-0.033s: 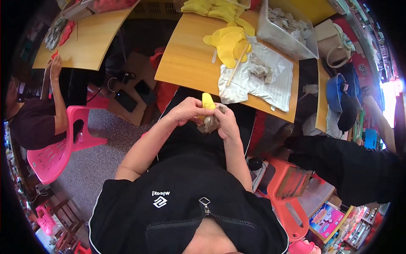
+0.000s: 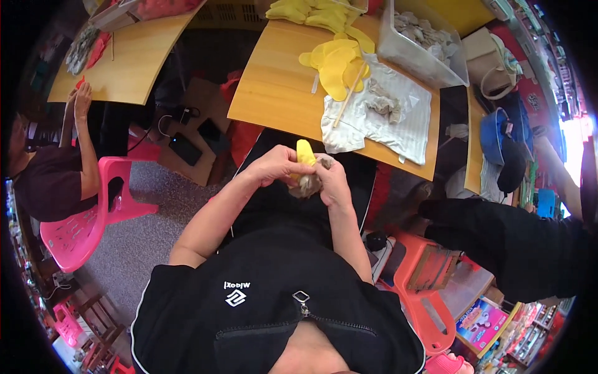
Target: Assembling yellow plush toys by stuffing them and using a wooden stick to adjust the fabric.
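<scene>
Above the lap, short of the table (image 2: 268, 81), the left hand (image 2: 277, 167) pinches a yellow piece (image 2: 304, 151) while the right hand (image 2: 335, 184) grips a grey-brown wad (image 2: 308, 186) against its lower end. How much is tucked inside cannot be told; with the wad exposed, this piece looks unfinished. Beyond, a smaller clump (image 2: 384, 109) and a thin stick (image 2: 349, 98) lie on white cloth (image 2: 408, 137). Farther off, flat yellow pieces (image 2: 336, 59) appear unfilled, and a clear bin (image 2: 430, 76) holds plenty more grey material (image 2: 423, 34). No finished piece is discernible.
</scene>
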{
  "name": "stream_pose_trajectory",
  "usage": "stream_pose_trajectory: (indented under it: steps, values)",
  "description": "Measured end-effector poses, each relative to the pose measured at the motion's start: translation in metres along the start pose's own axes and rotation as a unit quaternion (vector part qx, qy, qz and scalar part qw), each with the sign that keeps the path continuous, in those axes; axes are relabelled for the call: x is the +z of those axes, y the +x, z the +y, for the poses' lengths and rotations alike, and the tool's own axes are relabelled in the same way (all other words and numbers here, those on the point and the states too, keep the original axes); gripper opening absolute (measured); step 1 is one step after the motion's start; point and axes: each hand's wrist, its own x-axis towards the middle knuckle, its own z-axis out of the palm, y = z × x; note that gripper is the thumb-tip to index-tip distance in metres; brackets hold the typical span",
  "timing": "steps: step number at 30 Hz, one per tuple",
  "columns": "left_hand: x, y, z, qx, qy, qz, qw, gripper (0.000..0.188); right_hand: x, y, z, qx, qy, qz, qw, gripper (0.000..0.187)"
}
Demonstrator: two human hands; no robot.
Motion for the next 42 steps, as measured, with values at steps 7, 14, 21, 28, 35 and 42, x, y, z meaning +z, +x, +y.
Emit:
stream_pose_trajectory:
  steps: [7, 14, 21, 28, 35, 42]
  values:
    - [-0.004, -0.004, -0.01, -0.037, -0.006, 0.004, 0.999, 0.023, 0.011, 0.006, 0.031, -0.076, -0.105, 0.079, 0.988, 0.014]
    - [-0.007, -0.008, -0.012, 0.01, 0.093, -0.022, 0.995, 0.024, 0.004, 0.001, 0.013, 0.038, -0.04, -0.068, 0.996, 0.021]
    - [0.007, 0.009, -0.022, 0.035, 0.017, -0.008, 0.999, 0.023, 0.013, 0.013, 0.019, -0.128, -0.078, 0.136, 0.979, 0.009]
    - [0.008, 0.003, -0.014, 0.035, -0.07, 0.049, 0.996, 0.027, 0.013, 0.008, 0.014, -0.127, -0.08, 0.119, 0.981, 0.005]
    - [0.025, -0.004, -0.012, 0.061, -0.054, 0.044, 0.996, 0.028, 0.015, 0.004, 0.021, -0.166, -0.026, 0.16, 0.973, 0.004]
    - [0.017, -0.001, 0.0, 0.062, -0.085, 0.06, 0.993, 0.028, 0.016, 0.001, -0.006, -0.107, -0.073, 0.108, 0.986, 0.005]
